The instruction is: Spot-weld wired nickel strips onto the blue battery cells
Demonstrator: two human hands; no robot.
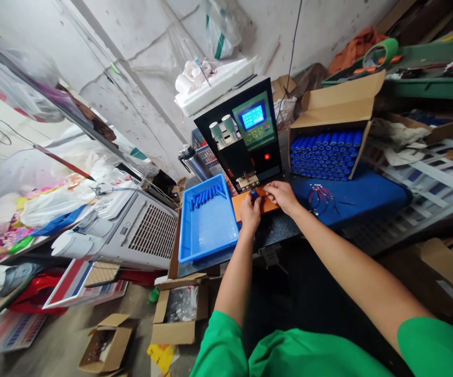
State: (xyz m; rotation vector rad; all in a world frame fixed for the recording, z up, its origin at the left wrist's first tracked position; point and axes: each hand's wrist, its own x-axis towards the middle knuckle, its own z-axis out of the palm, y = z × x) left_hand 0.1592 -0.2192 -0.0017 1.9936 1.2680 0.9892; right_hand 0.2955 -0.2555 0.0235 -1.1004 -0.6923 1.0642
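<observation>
My left hand (pixel 250 209) is closed around a blue cylindrical battery cell (pixel 254 194), just under the electrodes (pixel 246 179) of a black spot welder (pixel 226 152). Close beside it, my right hand (pixel 282 196) is in a pinch at the cell's right. What those fingertips grip is too small to make out. Both hands are over an orange board (pixel 269 205) at the welder's foot. To the left, a light blue tray (pixel 209 235) holds a row of blue cells (pixel 206 197). Red and black wires (pixel 320 195) lie on the blue surface to the right.
A cardboard box (pixel 336 112) stacked with blue cells stands right of the welder. Behind the tray is a steel flask (pixel 195 162). A white foam lid (pixel 214 86) with rolls sits atop the welder. Open boxes (pixel 177 332) and a grey air cooler (pixel 148 230) stand lower left.
</observation>
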